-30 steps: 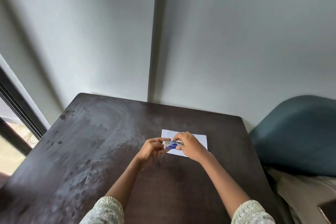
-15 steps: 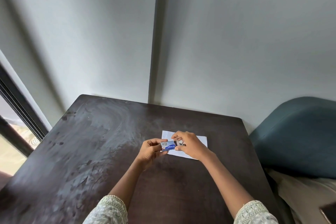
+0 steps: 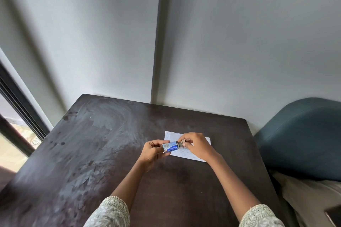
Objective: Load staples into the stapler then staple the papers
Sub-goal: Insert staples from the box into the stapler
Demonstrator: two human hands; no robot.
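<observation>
While both hands meet above the paper, the scene reads like this:
Left hand (image 3: 154, 151): closed around a small blue-and-white box (image 3: 170, 147), thumb under it and fingers along its top edge, holding it level just above the table
Box: its right end is pulled open, and a grey inner part shows there; the print on its side is too small to read
Right hand (image 3: 196, 145): fingertips pinched narrow at the open end of the box, on something small and grey; whether that is a strip of staples or the inner tray, I cannot tell
Paper (image 3: 186, 154): a white sheet lying flat on the table, right of centre, directly beneath and behind the two hands; its far left corner and its right edge show past the fingers, and faint lines mark its surface
Stapler: not to be made out anywhere in the head view
Table (image 3: 103, 153): dark brown, with pale smears and scuffs over its left half, set against a light grey wall (image 3: 239, 42)
Sleeves (image 3: 110, 212): pale, patterned cuffs at the bottom edge, forearms bare
Right of the table: a blue-grey cushioned seat back (image 3: 302, 134)
Left of the table: a dark window frame (image 3: 16, 112)
</observation>
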